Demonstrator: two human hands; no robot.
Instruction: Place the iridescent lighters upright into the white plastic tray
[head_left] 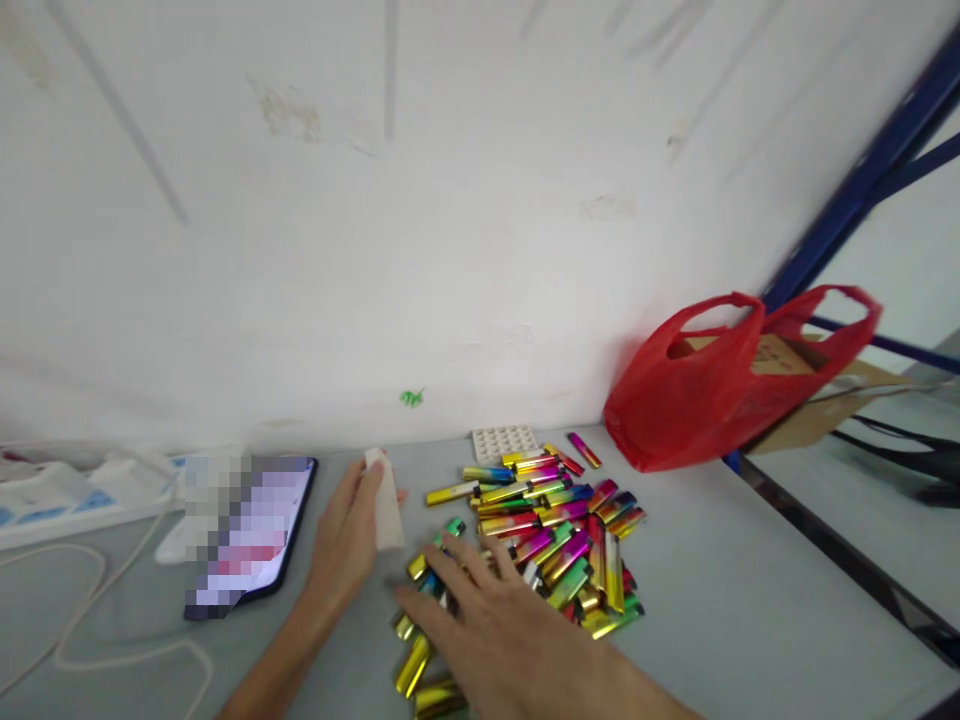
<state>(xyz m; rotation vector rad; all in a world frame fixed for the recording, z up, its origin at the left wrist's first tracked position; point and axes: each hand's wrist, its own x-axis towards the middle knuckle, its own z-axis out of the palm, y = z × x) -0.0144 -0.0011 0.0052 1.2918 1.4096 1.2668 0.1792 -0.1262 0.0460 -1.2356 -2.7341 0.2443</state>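
My left hand (350, 520) is closed around a white oblong block (388, 510), held on edge just left of the pile. Its plain side faces me, and its other faces are hidden. Many shiny metallic lighters (517, 493) in gold, pink, green, blue and red lie heaped in the middle of the table. Over the near left part of this heap, my right hand (499, 625) reaches with fingers spread, touching or just above several lighters. Some lighters are covered by this hand. Behind the heap, against the wall, rests a white tray (504, 442) with rows of holes.
At left, a phone (259, 540) with a lit screen lies on the grey table (705, 600), near a white power strip (97, 500) and loose white cable (135, 655). A red plastic bag (697, 400) containing cardboard stands at back right by a blue metal frame (847, 200).
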